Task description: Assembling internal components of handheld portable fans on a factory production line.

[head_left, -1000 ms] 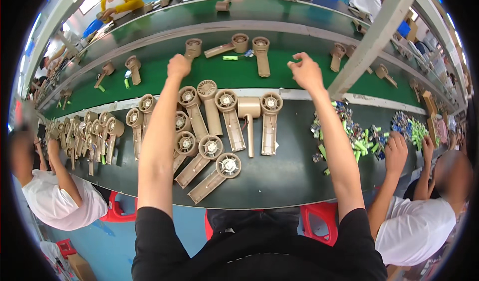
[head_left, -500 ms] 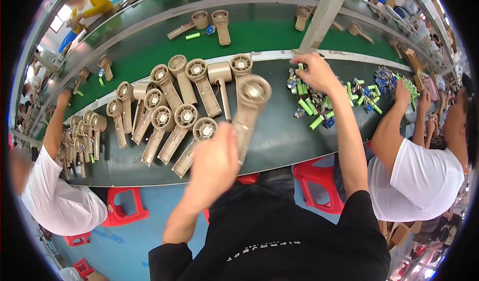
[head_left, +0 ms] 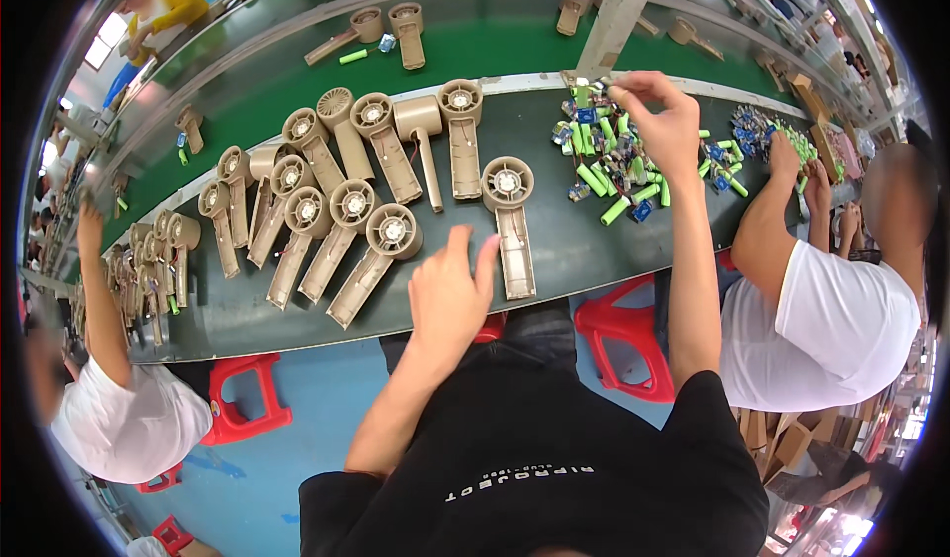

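- Half a second ago the left hand [head_left: 447, 295] was carrying a beige plastic fan casing with a round head and a long hollow handle [head_left: 513, 229]; now that casing lies on the dark green desk [head_left: 594, 250] in front of the person, with its handle channel facing up.
- The left hand's grip is now wide and holds nothing: thumb and fingers are spread, the thumb just beside the casing's handle. This frees that hand while the casing rests by itself.
- The casing lies right of the nearest of the grouped beige round-headed casings [head_left: 394, 232], apart from them, with its head away from the person.
- The right hand [head_left: 665, 127], over the bright green belt a second ago, is now at the far edge of the loose pile of light green cylindrical cells with small blue boards [head_left: 633, 171]. Its grip looks narrow, thumb and forefinger near each other, but whether a cell is pinched there is unclear.
- With casing and cells both within reach, the work now seems centred on the desk.
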The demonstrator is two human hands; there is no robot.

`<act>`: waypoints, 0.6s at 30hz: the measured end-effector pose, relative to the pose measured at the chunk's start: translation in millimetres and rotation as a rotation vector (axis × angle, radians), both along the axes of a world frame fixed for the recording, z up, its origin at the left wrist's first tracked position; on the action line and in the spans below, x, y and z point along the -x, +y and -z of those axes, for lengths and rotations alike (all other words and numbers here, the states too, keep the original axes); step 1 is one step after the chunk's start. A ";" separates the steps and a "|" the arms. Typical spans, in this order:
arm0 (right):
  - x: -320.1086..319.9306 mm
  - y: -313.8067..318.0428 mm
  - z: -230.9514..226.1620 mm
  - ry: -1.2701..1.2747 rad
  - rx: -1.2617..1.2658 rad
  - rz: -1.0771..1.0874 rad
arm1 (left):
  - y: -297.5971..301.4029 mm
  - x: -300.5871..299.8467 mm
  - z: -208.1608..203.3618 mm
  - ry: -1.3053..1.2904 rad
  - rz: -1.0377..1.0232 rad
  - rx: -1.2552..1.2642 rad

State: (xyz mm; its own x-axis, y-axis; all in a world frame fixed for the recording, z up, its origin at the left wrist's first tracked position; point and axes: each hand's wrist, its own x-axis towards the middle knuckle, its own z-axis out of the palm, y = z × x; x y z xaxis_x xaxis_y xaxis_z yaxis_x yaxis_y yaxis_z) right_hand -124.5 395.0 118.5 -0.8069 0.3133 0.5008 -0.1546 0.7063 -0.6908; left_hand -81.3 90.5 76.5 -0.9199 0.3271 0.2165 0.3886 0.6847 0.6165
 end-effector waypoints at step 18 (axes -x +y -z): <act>-33.1 -40.6 9.1 -0.048 0.306 -0.268 | 83.6 80.7 -34.0 0.093 0.459 -0.646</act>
State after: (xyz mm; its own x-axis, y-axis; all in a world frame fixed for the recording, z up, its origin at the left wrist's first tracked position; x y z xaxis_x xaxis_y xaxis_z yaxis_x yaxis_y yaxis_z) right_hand -91.3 354.4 109.4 -0.9004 0.2172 0.3769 -0.2679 0.4058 -0.8738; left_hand -162.0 174.1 110.5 -0.6927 0.4524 0.5617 0.6144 -0.0377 0.7881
